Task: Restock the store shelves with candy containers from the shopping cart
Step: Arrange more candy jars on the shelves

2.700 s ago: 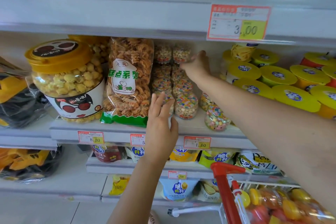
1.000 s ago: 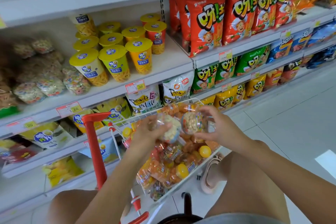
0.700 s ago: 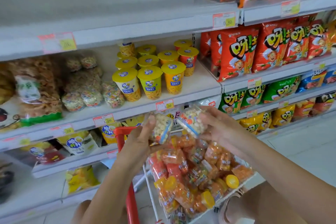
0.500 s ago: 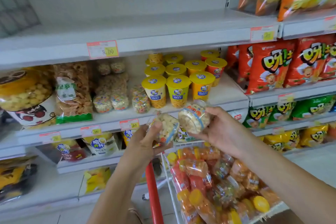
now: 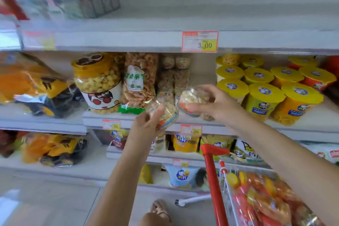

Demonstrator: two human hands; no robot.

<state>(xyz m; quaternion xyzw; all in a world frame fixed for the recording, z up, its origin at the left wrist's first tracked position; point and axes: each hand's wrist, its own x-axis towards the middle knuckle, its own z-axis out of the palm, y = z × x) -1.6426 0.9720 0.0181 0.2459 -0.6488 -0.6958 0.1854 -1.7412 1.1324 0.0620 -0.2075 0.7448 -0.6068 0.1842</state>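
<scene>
On the shelf [image 5: 311,124], left to right: big jar [image 5: 97,82], snack bag [image 5: 139,82], candy stack [image 5: 173,79], cups [image 5: 264,95]. Before the stack: left candy jar [image 5: 167,113] in left hand [image 5: 146,126], right candy jar [image 5: 192,100] in right hand [image 5: 220,106].

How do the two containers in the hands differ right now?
The left container, in the left hand, sits lower, at the shelf edge; the right container, in the right hand, higher. Fingers curl over the right container's top; the left container's top shows bare. Both clear, pale candy inside.

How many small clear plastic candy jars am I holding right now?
2. One small clear plastic candy jar is gripped by the left hand; a second clear candy jar by the right hand, slightly higher. Similar stacked jars behind are too blurred to count.
</scene>
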